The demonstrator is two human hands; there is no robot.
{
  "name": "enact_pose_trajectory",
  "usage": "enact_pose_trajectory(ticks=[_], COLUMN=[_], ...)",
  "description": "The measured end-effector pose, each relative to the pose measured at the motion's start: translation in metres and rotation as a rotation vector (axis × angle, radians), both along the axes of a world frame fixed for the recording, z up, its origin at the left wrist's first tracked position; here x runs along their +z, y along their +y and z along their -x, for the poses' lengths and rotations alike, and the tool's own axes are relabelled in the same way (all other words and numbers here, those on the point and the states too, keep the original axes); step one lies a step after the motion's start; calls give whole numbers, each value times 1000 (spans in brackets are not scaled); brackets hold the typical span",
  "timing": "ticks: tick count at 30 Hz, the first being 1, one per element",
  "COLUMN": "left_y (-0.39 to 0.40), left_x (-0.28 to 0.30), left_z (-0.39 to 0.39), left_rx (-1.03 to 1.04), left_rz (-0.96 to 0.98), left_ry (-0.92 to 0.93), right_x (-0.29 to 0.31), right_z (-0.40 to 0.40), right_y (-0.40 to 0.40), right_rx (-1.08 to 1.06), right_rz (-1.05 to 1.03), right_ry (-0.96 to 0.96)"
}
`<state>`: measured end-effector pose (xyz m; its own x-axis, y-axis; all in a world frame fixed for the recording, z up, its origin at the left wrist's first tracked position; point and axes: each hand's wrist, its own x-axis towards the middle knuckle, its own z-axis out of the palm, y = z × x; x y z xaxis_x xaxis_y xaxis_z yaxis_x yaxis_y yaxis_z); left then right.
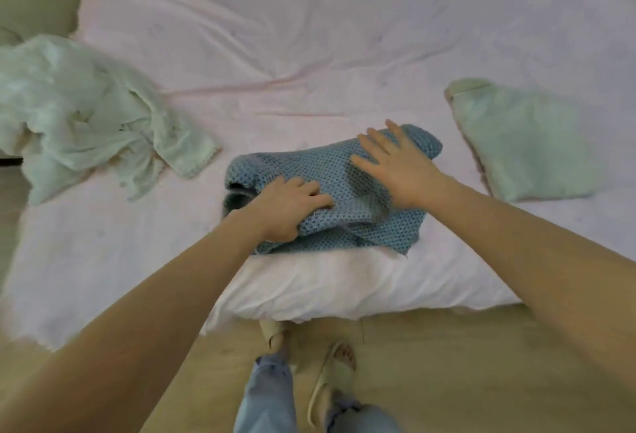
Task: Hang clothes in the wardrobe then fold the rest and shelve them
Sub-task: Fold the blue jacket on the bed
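Observation:
A blue dotted garment (339, 174), partly folded, lies near the front edge of the bed (309, 36), which has a pale pink sheet. My left hand (287, 207) grips a bunched fold at the garment's near left side, fingers curled into the cloth. My right hand (395, 160) lies flat on its upper right part with fingers spread. A crumpled white garment (86, 112) is heaped at the bed's left edge. A folded pale green garment (526, 143) rests on the sheet to the right.
The wooden floor (481, 363) runs along the bed's near edge. My legs in jeans and sandalled feet (330, 374) stand close to it. Bare sheet stretches behind the blue garment.

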<state>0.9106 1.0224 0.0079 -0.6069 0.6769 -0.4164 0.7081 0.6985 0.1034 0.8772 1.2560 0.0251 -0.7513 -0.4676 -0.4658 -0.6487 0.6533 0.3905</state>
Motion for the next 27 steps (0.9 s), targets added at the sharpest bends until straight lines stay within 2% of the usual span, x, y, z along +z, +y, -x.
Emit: enact_pose_trajectory(ticks=[3,7,10,12,13,15,17,18,20,24,27], left_y=[-16,-37,-41,-38,-34,-21,-12,-8,-4,-8,-34], left_x=[-6,-9,-22,-30,-32,-27,-25,-28,-40,-73,-112], left_z=[-21,-30,-42,-46,-44,-32,-8,1,16,25,22], left_rx=[19,86,265,337,362,424,522,547,538,484,611], left_rz=[6,101,258,311,291,184,42,-45,-120,29,48], left_ry=[23,53,-222,-435,-460,-289,-22,54,88,118,91], right_x=[-14,-35,-51,-63,-67,-66,-63,-64,-72,-104,-135], right_z=[-14,-32,-50,-59,-61,-60,-47,-40,-23,-6,-1], right_y=[7,6,1,1,-1,-9,-24,-30,-42,-44,-21], right_rx=[-128,-250,-386,-484,-528,-566,-513,-473,-448,-535,-661], right_rz=[-31,83,205,184,164,184,305,395,555,427,415], right_ry=[-54,-147,-237,-362,-420,-383,-108,34,169,-13,-27])
